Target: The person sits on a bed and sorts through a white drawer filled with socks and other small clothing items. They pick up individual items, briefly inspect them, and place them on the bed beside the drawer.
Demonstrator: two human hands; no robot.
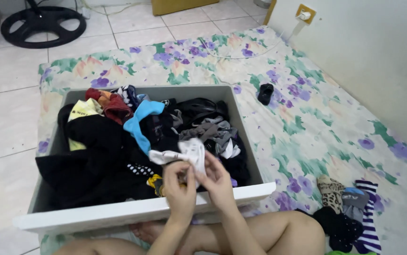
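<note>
Both my hands hold a white sock (pixel 190 152) over the near edge of a grey drawer (pixel 142 210). My left hand (pixel 179 186) grips its lower part, and my right hand (pixel 216 178) pinches it from the right side. The sock's toe end trails left over the clothes. The drawer is packed with mostly black garments (pixel 95 156), a light blue sock (pixel 139 123) and a red cloth (pixel 116 107). It rests on a floral mattress (pixel 307 123), just beyond my crossed legs.
A small pile of socks (pixel 350 208), leopard-print, grey and striped, lies on the mattress at my right. One black sock (pixel 265 93) lies beyond the drawer. A white wall with a socket (pixel 304 14) runs along the right. A black fan base (pixel 43 23) stands on the tiled floor.
</note>
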